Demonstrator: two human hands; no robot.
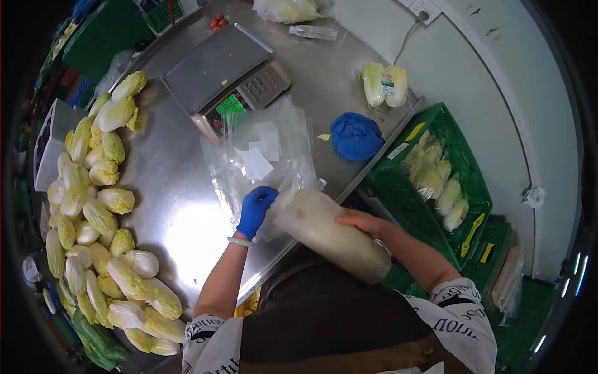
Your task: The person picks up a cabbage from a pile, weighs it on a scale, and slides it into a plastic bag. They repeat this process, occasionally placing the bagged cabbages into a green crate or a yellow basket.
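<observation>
While our gloved left hand (255,209) pinches the plastic bag (283,198) at its mouth, our bare right hand (360,220) clasps the bagged cabbage (330,240) over the steel table (174,206) edge, seemingly to steady it.

Shiny steel table (165,187) fills the middle, glare bouncing off it. White wall (498,81) with a socket (425,10) runs across the upper right, green floor (526,333) down at the lower right.
</observation>
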